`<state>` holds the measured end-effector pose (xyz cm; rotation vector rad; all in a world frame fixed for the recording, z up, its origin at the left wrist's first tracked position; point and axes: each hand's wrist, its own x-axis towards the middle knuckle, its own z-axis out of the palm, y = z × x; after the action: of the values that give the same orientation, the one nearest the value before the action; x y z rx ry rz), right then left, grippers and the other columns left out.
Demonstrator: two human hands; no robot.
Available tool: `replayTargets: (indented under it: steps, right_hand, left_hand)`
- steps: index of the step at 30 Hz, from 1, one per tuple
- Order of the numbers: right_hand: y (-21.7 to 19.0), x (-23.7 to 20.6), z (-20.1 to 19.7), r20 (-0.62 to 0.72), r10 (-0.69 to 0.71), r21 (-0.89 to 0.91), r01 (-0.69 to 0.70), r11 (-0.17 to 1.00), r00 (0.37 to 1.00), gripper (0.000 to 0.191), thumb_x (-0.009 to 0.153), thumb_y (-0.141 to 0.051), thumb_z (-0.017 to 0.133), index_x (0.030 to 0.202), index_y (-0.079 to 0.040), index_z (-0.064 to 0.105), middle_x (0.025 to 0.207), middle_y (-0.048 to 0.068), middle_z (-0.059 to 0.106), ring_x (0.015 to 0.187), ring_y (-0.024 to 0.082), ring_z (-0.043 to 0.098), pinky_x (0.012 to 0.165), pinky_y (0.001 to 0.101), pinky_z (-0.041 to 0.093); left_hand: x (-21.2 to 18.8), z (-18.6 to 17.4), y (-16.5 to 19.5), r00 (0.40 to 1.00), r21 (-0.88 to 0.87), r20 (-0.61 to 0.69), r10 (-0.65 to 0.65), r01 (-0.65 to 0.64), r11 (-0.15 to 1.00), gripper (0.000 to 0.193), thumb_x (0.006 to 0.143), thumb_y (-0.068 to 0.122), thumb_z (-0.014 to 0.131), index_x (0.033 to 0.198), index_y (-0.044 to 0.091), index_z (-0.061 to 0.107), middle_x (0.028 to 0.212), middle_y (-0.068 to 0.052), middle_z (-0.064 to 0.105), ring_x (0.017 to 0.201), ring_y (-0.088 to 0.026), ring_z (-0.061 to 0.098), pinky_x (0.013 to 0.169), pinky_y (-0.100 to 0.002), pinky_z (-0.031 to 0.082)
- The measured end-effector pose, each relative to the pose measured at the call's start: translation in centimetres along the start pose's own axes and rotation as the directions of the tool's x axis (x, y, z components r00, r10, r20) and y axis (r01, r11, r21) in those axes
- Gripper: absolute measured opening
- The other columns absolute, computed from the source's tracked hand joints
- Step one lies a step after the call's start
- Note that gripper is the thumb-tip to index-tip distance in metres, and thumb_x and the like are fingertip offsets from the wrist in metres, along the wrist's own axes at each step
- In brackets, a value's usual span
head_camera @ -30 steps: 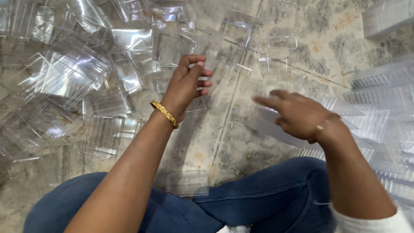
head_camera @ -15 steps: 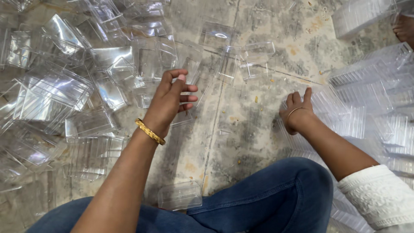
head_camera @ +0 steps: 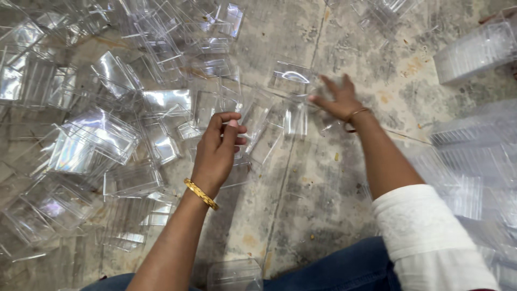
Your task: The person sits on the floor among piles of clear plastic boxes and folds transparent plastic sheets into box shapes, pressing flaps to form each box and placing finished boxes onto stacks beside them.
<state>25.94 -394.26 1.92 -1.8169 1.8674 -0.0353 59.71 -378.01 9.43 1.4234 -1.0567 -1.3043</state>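
A clear plastic box piece (head_camera: pixel 245 153) is pinched between the curled fingers of the left hand (head_camera: pixel 218 153), held just above the floor (head_camera: pixel 323 215). The right hand (head_camera: pixel 336 99) is stretched forward with its fingers spread and nothing gripped in it, and it is placed at a loose clear box (head_camera: pixel 291 75) lying just ahead of its fingertips; whether it is already touched cannot be told, because this part is blurred.

The held piece is thin and smooth, so it could be let slip from the pinch, or be cracked if it is squeezed too hard. The loose box could be pushed away instead of being caught, since it is light and the floor is hard.

To the left of the left hand a large heap of clear boxes (head_camera: pixel 102 134) is spread, overlapping one another, and the wrong piece could easily be dragged along. To the right of the right hand neat stacks of clear pieces (head_camera: pixel 474 48) are standing, and these could be knocked by the sleeve (head_camera: pixel 425 231).
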Motion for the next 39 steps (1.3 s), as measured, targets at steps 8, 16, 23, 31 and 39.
replayTargets:
  steps: [8, 16, 23, 31, 39]
  right_hand:
    - [-9.2, -6.9, 5.1, 0.249, -0.294, -0.274, 0.358, 0.893, 0.923, 0.079, 0.070, -0.079, 0.063, 0.141, -0.045, 0.055, 0.173, 0.009, -0.010, 0.157, 0.037, -0.012, 0.117, 0.0750, 0.002]
    - [-7.1, -19.0, 1.8, -0.075, -0.344, 0.082, 0.350, 0.933, 0.936, 0.061, 0.087, -0.050, 0.068, 0.141, -0.024, 0.057, 0.158, 0.014, 0.040, 0.139, 0.037, 0.042, 0.104, 0.0540, 0.042]
    - [-5.2, -25.5, 4.9, -0.215, -0.287, 0.180, 0.326, 0.928, 0.934, 0.048, 0.088, -0.037, 0.072, 0.131, -0.015, 0.065, 0.131, 0.013, 0.066, 0.118, 0.030, 0.064, 0.095, 0.0412, 0.052]
    - [-5.6, -23.1, 9.8, -0.202, -0.215, 0.020, 0.224, 0.974, 0.955, 0.046, 0.076, -0.019, 0.081, 0.120, -0.014, 0.069, 0.116, 0.012, 0.060, 0.108, 0.033, 0.060, 0.096, 0.0428, 0.051]
    - [-5.1, -21.3, 10.2, -0.162, -0.073, -0.119, 0.054, 0.991, 0.984, 0.017, 0.071, -0.023, 0.089, 0.080, -0.013, 0.080, 0.108, 0.013, 0.060, 0.107, 0.034, 0.054, 0.099, 0.0432, 0.048]
  left_hand:
    - [-0.2, -1.0, -0.3, 0.969, 0.373, -0.170, 0.180, -0.106, 0.922, 0.023, 0.098, 0.023, 0.058, 0.115, 0.011, 0.068, 0.106, -0.007, 0.074, 0.077, -0.020, 0.071, 0.073, -0.035, 0.056]
    - [1.6, -6.9, -0.8, 0.913, 0.697, -0.263, 0.313, -0.044, 0.716, 0.065, 0.086, 0.026, 0.078, 0.141, 0.019, 0.043, 0.130, -0.021, 0.054, 0.119, -0.046, 0.054, 0.088, -0.058, 0.049]
    - [1.2, -1.0, -4.7, 0.997, 0.768, 0.008, -0.074, 0.042, 0.639, 0.075, 0.087, 0.007, 0.067, 0.148, 0.038, 0.037, 0.146, -0.025, 0.038, 0.095, -0.046, 0.070, 0.090, -0.048, 0.059]
    - [-3.5, -2.5, -1.6, 0.976, 0.771, 0.219, -0.022, -0.159, 0.616, 0.046, 0.094, 0.019, 0.063, 0.138, 0.026, 0.052, 0.133, -0.014, 0.061, 0.104, -0.033, 0.073, 0.098, -0.045, 0.055]
    - [-4.8, -4.7, -4.8, 0.835, 0.995, 0.077, -0.544, -0.098, -0.009, 0.053, 0.087, 0.008, 0.073, 0.136, 0.022, 0.058, 0.144, -0.010, 0.055, 0.134, -0.033, 0.055, 0.113, -0.070, 0.032]
